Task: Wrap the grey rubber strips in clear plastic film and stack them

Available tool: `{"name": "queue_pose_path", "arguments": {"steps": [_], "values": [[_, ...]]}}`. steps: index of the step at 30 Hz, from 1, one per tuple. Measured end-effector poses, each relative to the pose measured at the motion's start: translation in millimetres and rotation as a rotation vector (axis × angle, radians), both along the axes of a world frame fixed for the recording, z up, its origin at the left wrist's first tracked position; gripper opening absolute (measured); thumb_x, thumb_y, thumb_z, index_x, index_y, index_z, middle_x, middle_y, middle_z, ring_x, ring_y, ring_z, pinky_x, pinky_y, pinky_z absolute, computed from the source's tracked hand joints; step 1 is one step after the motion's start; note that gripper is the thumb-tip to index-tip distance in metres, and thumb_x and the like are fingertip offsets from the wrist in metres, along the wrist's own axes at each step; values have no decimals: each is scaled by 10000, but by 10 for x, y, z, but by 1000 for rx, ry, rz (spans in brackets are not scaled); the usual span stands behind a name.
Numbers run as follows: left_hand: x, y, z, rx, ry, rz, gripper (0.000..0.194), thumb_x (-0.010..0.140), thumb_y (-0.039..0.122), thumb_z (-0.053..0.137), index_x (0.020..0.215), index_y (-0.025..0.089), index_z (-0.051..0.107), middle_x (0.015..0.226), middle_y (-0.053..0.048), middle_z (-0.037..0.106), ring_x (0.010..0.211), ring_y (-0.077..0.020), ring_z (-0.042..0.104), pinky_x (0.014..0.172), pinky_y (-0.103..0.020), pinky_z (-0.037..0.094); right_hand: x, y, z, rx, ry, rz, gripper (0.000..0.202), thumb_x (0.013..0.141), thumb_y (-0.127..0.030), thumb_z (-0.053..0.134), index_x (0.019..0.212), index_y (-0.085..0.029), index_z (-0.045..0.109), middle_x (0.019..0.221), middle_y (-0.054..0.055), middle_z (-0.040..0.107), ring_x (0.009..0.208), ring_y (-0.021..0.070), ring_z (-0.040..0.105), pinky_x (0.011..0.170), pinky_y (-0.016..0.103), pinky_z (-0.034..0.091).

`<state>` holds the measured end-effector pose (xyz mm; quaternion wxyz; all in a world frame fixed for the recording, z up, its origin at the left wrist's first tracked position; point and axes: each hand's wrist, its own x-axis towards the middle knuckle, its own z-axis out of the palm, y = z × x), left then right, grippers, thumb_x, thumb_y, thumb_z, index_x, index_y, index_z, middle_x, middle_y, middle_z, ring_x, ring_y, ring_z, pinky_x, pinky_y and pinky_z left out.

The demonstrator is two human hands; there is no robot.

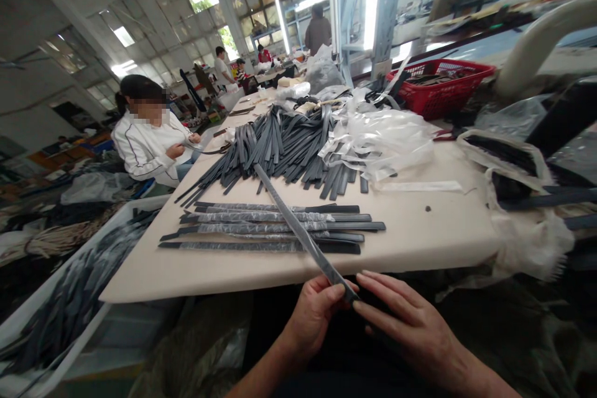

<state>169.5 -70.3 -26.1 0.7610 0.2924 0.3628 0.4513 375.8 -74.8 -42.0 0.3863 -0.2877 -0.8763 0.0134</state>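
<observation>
A long dark grey strap (pixel 289 217), wrapped in clear film along part of its length, slants from the table down toward me. My left hand (pixel 313 311) pinches it close to its near end, thumb on top. My right hand (pixel 410 317) has its index fingertip pressed on that end, other fingers stretched out above; its thumb is mostly hidden underneath. Beyond the hands, several film-wrapped straps (pixel 261 227) lie side by side on the beige tabletop (pixel 420 217). Behind them spreads a big heap of unwrapped dark straps (pixel 280 143).
White plastic sleeves (pixel 382 137) are piled right of the heap, near a red basket (pixel 443 87). A white bin (pixel 88 323) of dark straps stands at lower left. Across the table's left side sits a co-worker (pixel 149 130) handling a strap. A plastic bag (pixel 527 236) hangs at the right edge.
</observation>
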Motion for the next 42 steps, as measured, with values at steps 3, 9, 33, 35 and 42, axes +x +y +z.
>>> {"name": "queue_pose_path", "arguments": {"steps": [3, 9, 33, 35, 42], "values": [[19, -5, 51, 14, -10, -41, 271, 768, 300, 744, 979, 132, 763, 878, -98, 738, 830, -206, 659, 775, -277, 469, -126, 131, 198, 47, -56, 117, 301, 954, -210, 589, 1245, -264, 641, 1273, 64, 681, 1264, 219, 568, 1078, 390, 469], [-166, 195, 204, 38, -39, -66, 410, 701, 239, 770, 1097, 144, 724, 1111, -132, 724, 984, -250, 673, 886, -331, 490, -209, 213, 406, -123, 70, 260, 289, 960, -172, 561, 1243, -213, 603, 1142, 92, 737, 1136, 211, 657, 955, 353, 542], [-396, 332, 248, 267, 330, -197, 380, 883, 488, 610, 1000, 143, 716, 836, -123, 727, 605, -152, 634, 530, -228, 416, -150, 563, 496, -912, 749, 142, 359, 954, -508, 540, 924, -199, 721, 1308, 93, 633, 1194, 261, 594, 1031, 414, 451], [-419, 269, 166, 260, 366, -258, 375, 898, 480, 589, 1009, 145, 715, 850, -128, 726, 624, -156, 633, 543, -233, 414, -147, 688, 493, -894, 812, 155, 353, 946, -513, 558, 909, -203, 723, 1447, 67, 527, 1342, 287, 466, 1138, 455, 320], [-469, 255, 131, 266, 436, -319, 374, 905, 469, 576, 1053, 155, 717, 913, -139, 728, 710, -189, 647, 614, -266, 453, -252, 804, 543, -940, 835, 299, 296, 989, -429, 522, 1052, -229, 731, 1349, 55, 622, 1296, 258, 520, 1124, 456, 338]]}}
